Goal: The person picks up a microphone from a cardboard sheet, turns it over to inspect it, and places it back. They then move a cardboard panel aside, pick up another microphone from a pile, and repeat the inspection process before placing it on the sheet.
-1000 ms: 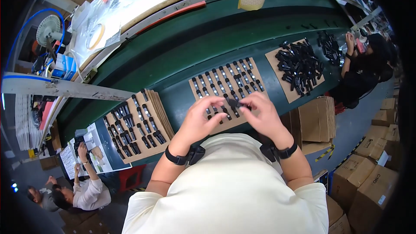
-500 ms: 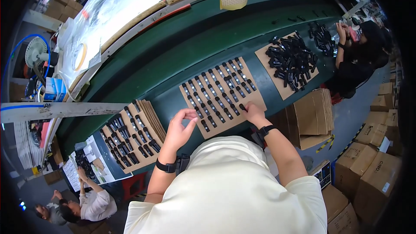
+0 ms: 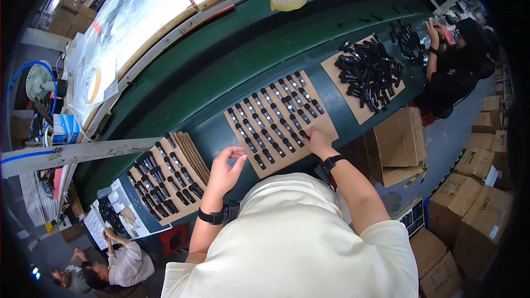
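On a cardboard sheet (image 3: 306, 157) in front of me, several small black stick-shaped pieces (image 3: 266, 115) with pale middles lie in slanted rows. My right hand (image 3: 318, 142) is at the near right end of the rows, its fingertips closed on one black piece (image 3: 303, 133) at the sheet. Beside the sheet's left edge, my left hand (image 3: 225, 170) hovers with curved fingers and thumb apart, nothing visible in it.
To the right, a heap of black pieces (image 3: 367, 72) covers another cardboard sheet. At left, filled sheets (image 3: 182, 201) lie by a cardboard stack (image 3: 190, 152) and a metal post (image 3: 110, 152). An open carton (image 3: 397, 138) stands at the table's right edge. Other people work at both ends.
The view has shifted slightly. My right hand stays at the near end of the rows with its fingers on a black piece; my left hand stays beside the sheet.
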`<control>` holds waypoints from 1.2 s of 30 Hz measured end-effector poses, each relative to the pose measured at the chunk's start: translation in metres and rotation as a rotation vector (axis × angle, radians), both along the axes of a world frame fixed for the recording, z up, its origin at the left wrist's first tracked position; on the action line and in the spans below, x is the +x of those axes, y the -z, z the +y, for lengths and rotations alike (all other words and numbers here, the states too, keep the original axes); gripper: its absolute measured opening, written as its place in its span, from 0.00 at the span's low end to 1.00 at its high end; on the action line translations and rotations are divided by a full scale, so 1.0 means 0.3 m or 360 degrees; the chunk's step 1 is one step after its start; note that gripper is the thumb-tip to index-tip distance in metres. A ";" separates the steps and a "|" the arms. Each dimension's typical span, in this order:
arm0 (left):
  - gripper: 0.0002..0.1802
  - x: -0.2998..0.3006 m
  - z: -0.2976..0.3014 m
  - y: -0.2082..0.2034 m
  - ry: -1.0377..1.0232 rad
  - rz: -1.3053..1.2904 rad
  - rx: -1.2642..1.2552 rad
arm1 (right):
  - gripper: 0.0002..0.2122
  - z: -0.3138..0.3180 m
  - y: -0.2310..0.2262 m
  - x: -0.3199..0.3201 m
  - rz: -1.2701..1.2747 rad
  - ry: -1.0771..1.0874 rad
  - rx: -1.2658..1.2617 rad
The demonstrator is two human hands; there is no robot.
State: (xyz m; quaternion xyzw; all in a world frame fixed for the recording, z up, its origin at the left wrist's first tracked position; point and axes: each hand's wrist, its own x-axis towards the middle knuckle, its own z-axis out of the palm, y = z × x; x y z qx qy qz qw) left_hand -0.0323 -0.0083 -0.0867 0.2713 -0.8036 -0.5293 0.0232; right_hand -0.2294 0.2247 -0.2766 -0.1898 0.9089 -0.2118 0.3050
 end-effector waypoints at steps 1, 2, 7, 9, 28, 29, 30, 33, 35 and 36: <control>0.12 -0.006 0.001 0.001 0.0008 0.0002 0.0004 | 0.12 -0.001 -0.012 0.000 0.0002 0.0008 0.0004; 0.12 -0.013 0.003 -0.001 0.0017 0.0000 0.0003 | 0.12 -0.005 -0.030 0.001 -0.0028 0.0017 0.0026; 0.11 -0.041 0.009 -0.007 0.0059 -0.0008 -0.0004 | 0.13 -0.013 -0.037 0.005 -0.0065 0.0023 0.0035; 0.11 -0.050 0.009 -0.006 0.0078 -0.0008 -0.0007 | 0.13 0.000 -0.029 -0.016 -0.0051 0.0024 0.0019; 0.11 -0.126 0.025 -0.010 0.0001 -0.0084 -0.0064 | 0.11 0.350 0.127 -0.508 0.0927 0.1190 -0.0232; 0.11 -0.126 0.025 -0.011 -0.0001 -0.0088 -0.0065 | 0.11 0.353 0.127 -0.510 0.0880 0.1220 -0.0266; 0.11 -0.127 0.023 -0.010 0.0005 -0.0081 -0.0064 | 0.11 0.356 0.126 -0.510 0.0835 0.1251 -0.0299; 0.11 -0.133 0.026 -0.008 0.0004 -0.0063 -0.0071 | 0.11 0.340 0.121 -0.495 0.0795 0.1238 -0.0438; 0.11 -0.139 0.033 -0.011 0.0022 -0.0046 -0.0056 | 0.11 0.329 0.115 -0.462 0.0820 0.1168 -0.0633; 0.11 -0.134 0.033 -0.016 0.0015 -0.0038 -0.0050 | 0.11 0.307 0.101 -0.440 0.0819 0.1156 -0.0639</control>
